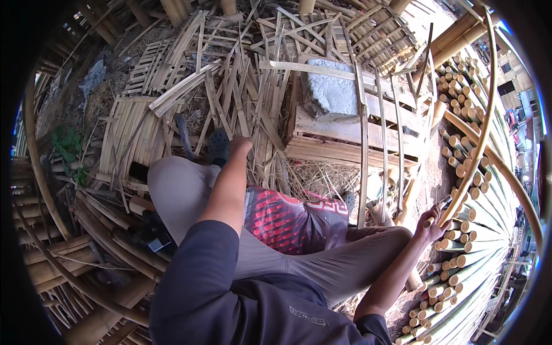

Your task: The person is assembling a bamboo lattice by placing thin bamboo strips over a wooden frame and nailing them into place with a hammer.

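My left hand (241,145) is closed in a fist over the split bamboo strips (267,109) in front of me, beside a dark clog (218,144). Whatever it may hold is hidden. Out to the right, past my knee, my right hand (430,225) is wrapped round a small tool (430,221) with a pale handle end. A bit of metal shows just above those fingers, too small to tell its kind. A red and black printed cloth (287,221) lies across my lap.
A wooden crate (345,144) bears a pale stone block (332,89). Woven bamboo panels (135,135) lie at the left. Stacked bamboo poles (460,253) fill the right side, with a long curved pole (480,144) before them. A black object (154,233) lies left of my knee.
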The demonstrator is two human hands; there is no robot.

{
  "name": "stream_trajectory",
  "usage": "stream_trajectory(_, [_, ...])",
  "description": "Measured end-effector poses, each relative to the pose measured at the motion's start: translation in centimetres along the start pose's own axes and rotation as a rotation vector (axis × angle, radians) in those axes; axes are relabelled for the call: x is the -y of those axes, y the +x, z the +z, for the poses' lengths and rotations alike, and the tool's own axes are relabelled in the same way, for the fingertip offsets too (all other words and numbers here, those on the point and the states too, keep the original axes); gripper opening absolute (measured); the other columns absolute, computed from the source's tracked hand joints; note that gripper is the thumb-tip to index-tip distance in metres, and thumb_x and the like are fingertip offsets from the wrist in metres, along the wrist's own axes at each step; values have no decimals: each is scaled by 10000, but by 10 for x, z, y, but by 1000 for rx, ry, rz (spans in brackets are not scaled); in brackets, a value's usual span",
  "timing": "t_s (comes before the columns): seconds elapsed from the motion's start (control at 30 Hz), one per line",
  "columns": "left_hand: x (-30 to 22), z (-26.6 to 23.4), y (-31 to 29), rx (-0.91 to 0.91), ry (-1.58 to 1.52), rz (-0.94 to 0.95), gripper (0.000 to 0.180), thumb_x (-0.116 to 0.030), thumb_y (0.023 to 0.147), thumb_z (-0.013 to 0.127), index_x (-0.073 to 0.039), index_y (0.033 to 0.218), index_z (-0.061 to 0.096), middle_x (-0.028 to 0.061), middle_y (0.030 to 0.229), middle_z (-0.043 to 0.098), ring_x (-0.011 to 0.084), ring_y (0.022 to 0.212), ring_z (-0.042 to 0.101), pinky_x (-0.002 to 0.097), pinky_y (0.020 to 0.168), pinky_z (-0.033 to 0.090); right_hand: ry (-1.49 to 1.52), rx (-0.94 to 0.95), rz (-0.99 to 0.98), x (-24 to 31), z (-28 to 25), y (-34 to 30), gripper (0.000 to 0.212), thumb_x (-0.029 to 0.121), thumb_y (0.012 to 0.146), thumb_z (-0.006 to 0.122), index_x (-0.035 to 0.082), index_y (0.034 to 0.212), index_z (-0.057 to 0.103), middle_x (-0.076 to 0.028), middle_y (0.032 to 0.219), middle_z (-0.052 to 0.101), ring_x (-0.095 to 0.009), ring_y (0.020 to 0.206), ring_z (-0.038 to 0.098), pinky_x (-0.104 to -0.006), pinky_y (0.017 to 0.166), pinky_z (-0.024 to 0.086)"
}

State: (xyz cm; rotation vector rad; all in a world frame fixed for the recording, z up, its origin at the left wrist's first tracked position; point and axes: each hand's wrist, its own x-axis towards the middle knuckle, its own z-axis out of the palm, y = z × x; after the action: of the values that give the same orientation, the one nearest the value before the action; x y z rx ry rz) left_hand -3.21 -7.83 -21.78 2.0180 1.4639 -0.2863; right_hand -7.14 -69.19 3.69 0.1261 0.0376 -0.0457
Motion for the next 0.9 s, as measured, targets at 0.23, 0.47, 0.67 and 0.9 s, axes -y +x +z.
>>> stream_trajectory(0.23, [56,61,35,-52,160,-106,456,-343,832,657,-69,1194,615,153,1259,618,403,1207,534,489,941,518,39,-136,-62,7,-8,19,372,273,813,718,34,1026,531,27,745,343,-98,601,333,-226,534,341])
stream_trajectory(0.47, [51,42,21,28,324,39,473,-312,768,755,-110,1177,629,137,1175,668,367,1073,648,453,895,551,-63,-67,-6,-23,3,32,504,362,844,717,-26,1037,461,22,729,343,-87,599,358,-233,540,369])
stream_trajectory(0.67, [47,34,21,-150,-19,34,393,-214,761,772,-28,1064,604,184,1031,698,374,971,684,452,827,573,-21,-83,-31,-20,3,30,553,349,884,694,-90,1121,456,1,736,350,-93,596,362,-220,514,374])
stream_trajectory(0.9, [27,-6,83,4,-840,56,376,-75,806,721,47,1092,510,173,883,690,277,805,699,375,690,573,120,-65,23,-33,7,29,437,383,908,666,-6,920,468,15,677,333,-84,560,331,-215,489,347])
